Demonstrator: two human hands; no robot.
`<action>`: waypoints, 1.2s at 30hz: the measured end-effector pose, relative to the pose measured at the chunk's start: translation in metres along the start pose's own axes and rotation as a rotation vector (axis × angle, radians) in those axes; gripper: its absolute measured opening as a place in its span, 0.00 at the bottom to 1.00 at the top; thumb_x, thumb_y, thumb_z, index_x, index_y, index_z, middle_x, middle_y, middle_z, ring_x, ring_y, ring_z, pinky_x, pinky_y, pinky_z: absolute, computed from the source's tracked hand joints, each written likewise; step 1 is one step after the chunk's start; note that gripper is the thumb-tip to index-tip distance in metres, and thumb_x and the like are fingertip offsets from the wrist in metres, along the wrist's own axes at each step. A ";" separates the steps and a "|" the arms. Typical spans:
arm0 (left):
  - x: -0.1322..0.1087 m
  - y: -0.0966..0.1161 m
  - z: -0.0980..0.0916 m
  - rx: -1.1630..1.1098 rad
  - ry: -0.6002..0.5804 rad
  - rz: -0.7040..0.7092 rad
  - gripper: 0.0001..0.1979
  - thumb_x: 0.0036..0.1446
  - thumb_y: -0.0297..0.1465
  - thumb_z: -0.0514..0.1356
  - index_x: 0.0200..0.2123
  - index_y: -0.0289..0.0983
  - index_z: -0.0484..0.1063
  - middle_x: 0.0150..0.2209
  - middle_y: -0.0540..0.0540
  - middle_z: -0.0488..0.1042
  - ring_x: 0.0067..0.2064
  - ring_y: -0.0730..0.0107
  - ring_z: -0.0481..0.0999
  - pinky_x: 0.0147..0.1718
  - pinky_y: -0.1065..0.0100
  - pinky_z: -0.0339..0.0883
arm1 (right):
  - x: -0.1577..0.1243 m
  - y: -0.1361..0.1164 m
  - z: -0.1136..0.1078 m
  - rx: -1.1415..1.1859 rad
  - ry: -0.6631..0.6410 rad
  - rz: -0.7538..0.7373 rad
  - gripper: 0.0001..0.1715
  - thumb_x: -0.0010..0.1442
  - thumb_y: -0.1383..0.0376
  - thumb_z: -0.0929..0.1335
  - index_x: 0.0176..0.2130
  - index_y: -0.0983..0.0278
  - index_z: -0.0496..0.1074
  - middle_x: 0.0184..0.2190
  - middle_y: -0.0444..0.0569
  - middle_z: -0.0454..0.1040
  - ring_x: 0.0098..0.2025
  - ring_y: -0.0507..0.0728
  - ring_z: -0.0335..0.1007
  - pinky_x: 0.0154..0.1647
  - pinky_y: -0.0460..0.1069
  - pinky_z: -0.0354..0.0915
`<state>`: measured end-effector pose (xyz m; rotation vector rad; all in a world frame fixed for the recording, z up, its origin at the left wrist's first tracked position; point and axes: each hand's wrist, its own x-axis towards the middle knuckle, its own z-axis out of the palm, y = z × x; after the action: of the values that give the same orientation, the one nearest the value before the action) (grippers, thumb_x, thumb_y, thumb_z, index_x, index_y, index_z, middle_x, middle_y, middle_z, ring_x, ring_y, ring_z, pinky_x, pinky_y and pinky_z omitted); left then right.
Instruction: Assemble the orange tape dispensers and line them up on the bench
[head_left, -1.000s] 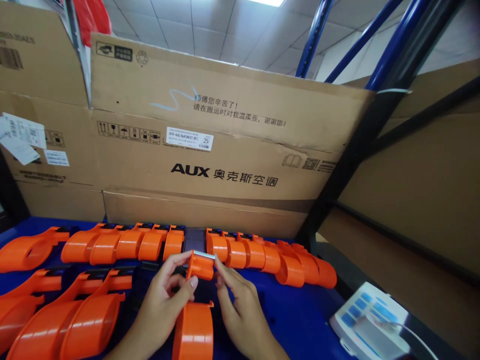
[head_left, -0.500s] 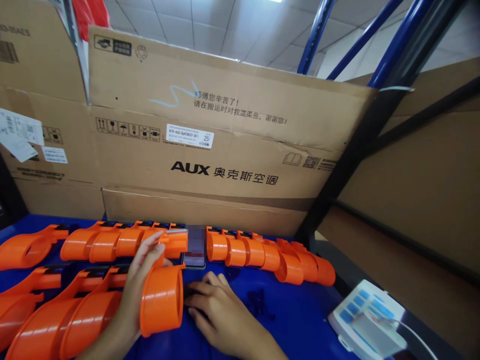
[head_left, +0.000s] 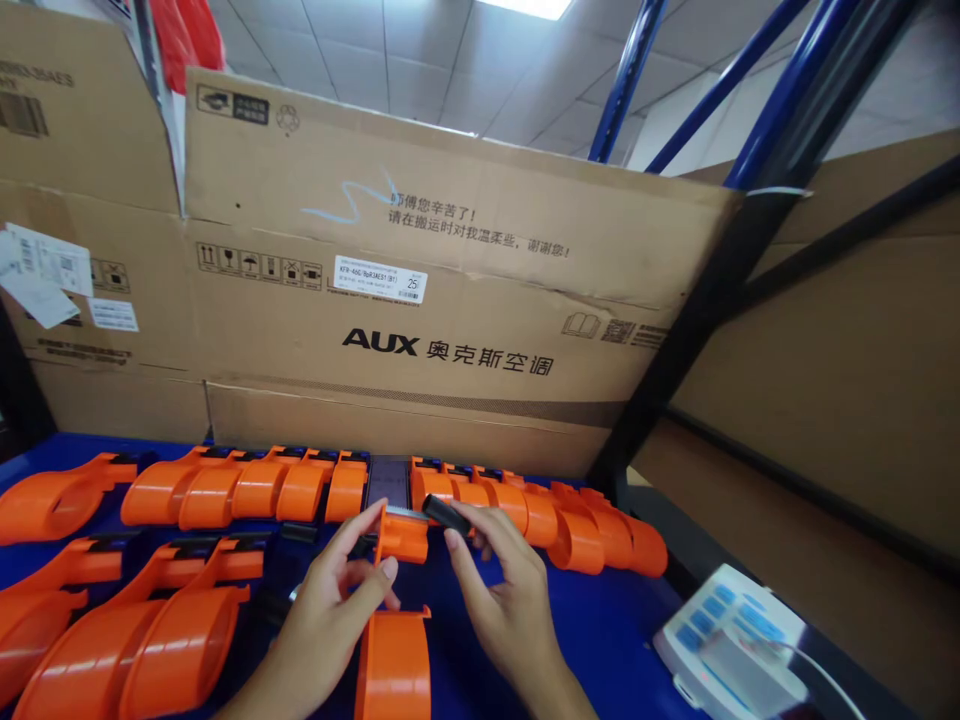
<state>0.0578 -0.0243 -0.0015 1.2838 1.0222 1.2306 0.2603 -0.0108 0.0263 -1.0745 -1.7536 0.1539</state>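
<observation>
An orange tape dispenser [head_left: 396, 662] is held upright by its top end in my left hand [head_left: 346, 590], its round body hanging low over the blue surface. A pale toothed blade shows along its top edge. My right hand [head_left: 504, 590] pinches a small black piece [head_left: 445, 514] just right of that blade; whether the two touch is hard to tell. Behind my hands lies a phone [head_left: 388, 482]. Rows of orange dispensers with black tops [head_left: 204, 492] stand to the left, and more [head_left: 609, 530] to the right.
Cardboard boxes [head_left: 450, 400] form a wall behind the blue surface [head_left: 600, 620]. A white device with blue keys [head_left: 731, 640] and a cable sits at the right, near a dark rack post [head_left: 694, 325]. Small black pieces [head_left: 299, 532] lie left of my hands.
My left hand has moved right with the dispenser and lowered its body. My right hand has risen from the blue surface and now holds a black piece near the blade.
</observation>
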 end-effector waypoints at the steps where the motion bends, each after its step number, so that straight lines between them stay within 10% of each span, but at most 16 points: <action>1: -0.001 -0.001 0.001 0.003 -0.012 0.000 0.37 0.61 0.44 0.63 0.69 0.41 0.56 0.28 0.51 0.79 0.35 0.61 0.80 0.46 0.59 0.69 | -0.001 -0.001 0.000 0.011 -0.034 -0.037 0.16 0.66 0.63 0.69 0.53 0.60 0.74 0.39 0.51 0.78 0.38 0.59 0.74 0.41 0.53 0.71; 19: 0.001 -0.005 0.002 -0.091 -0.045 -0.043 0.36 0.60 0.38 0.62 0.69 0.39 0.57 0.26 0.51 0.79 0.34 0.61 0.79 0.45 0.59 0.69 | -0.004 0.002 0.003 0.087 -0.232 -0.062 0.23 0.68 0.65 0.65 0.62 0.60 0.68 0.38 0.50 0.77 0.37 0.56 0.74 0.38 0.49 0.71; 27: 0.006 -0.004 -0.002 -0.244 0.033 -0.097 0.38 0.58 0.35 0.61 0.69 0.35 0.55 0.22 0.51 0.77 0.26 0.66 0.73 0.33 0.66 0.67 | 0.003 0.025 -0.010 -0.717 -0.501 0.269 0.13 0.65 0.65 0.65 0.40 0.60 0.79 0.36 0.55 0.82 0.39 0.65 0.79 0.37 0.52 0.67; 36: 0.009 -0.010 -0.006 -0.200 0.023 -0.074 0.35 0.60 0.38 0.62 0.68 0.36 0.58 0.22 0.51 0.77 0.26 0.67 0.74 0.33 0.66 0.66 | 0.000 0.011 -0.007 -0.635 -0.641 0.178 0.14 0.65 0.64 0.65 0.42 0.53 0.81 0.40 0.47 0.84 0.44 0.60 0.79 0.39 0.49 0.64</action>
<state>0.0535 -0.0141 -0.0113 1.0713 0.9296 1.2594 0.2718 -0.0068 0.0237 -1.7846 -2.3573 0.0483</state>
